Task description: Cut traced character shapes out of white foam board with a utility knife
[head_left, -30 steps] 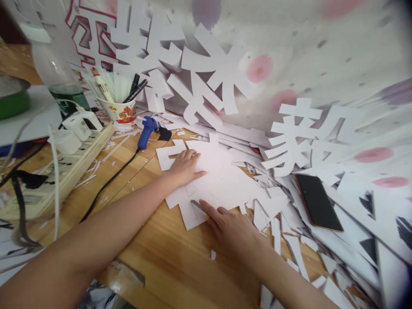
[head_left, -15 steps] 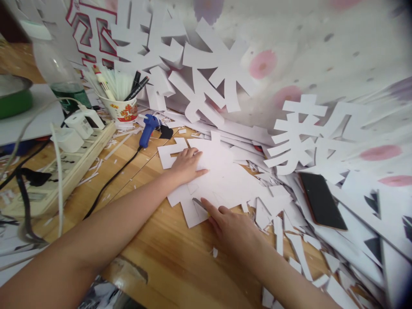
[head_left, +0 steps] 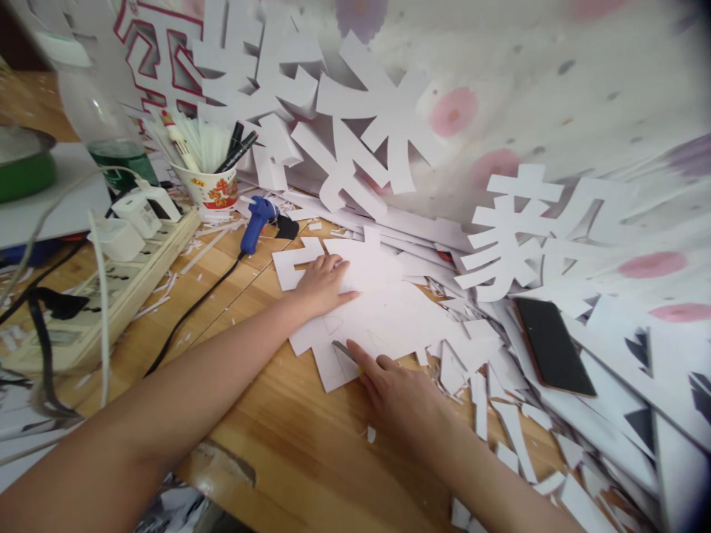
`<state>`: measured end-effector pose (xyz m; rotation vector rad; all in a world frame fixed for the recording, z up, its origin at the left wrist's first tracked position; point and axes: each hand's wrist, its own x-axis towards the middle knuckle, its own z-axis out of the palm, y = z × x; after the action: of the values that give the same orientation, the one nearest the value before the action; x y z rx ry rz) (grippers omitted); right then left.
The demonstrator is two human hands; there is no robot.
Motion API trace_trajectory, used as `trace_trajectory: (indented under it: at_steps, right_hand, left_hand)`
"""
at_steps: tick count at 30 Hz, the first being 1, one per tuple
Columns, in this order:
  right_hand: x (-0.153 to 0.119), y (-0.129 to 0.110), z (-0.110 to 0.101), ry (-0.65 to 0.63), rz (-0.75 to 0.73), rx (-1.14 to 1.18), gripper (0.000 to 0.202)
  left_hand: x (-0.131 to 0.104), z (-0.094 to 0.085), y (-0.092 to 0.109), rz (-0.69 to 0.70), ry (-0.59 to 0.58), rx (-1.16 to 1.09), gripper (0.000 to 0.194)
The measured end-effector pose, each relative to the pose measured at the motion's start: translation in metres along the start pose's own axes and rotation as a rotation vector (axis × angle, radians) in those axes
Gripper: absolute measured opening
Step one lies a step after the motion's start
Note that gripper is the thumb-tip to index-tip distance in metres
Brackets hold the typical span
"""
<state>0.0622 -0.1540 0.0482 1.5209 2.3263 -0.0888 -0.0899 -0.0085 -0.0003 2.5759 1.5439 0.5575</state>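
I'm seeing the wooden table [head_left: 278, 444] spreading beneath both hands. The white board [head_left: 411, 314] is lying under the left hand [head_left: 322, 285], which I'm keeping flat, gripping nothing. My right hand [head_left: 397, 385] is clasping a knife [head_left: 343, 349], index finger extending along it. Between the hands, drawn lines [head_left: 332, 326] are showing. I'm judging this as cutting; the next stroke is calling for firm left-hand pressure and a steady blade.

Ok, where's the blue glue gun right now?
In the head view, the blue glue gun is on the wooden table, left of centre, right of the pen cup and farther out than the left hand.
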Motion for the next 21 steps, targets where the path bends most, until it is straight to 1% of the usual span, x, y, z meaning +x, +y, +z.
trace_trajectory:
  at_steps: [4,8,10,15,21]
  right_hand:
    - [0.0,-0.002,-0.003,-0.024,-0.005,-0.015,0.067]
    - [-0.001,-0.008,-0.01,-0.103,-0.004,-0.025,0.082]
    - [-0.003,-0.013,-0.013,-0.134,0.011,-0.01,0.085]
    - [-0.006,-0.022,-0.012,-0.134,0.053,-0.012,0.075]
    - [-0.007,-0.024,-0.005,-0.102,0.059,-0.008,0.076]
  left_hand:
    - [0.0,0.0,0.0,-0.003,-0.003,0.008,0.058]
    - [0.0,0.0,0.001,-0.01,-0.004,0.012,0.057]
    - [0.0,0.0,0.001,-0.012,-0.004,0.013,0.057]
    - [-0.001,0.0,0.002,-0.014,-0.001,0.021,0.057]
    - [-0.001,0.0,0.002,-0.016,0.0,0.005,0.057]
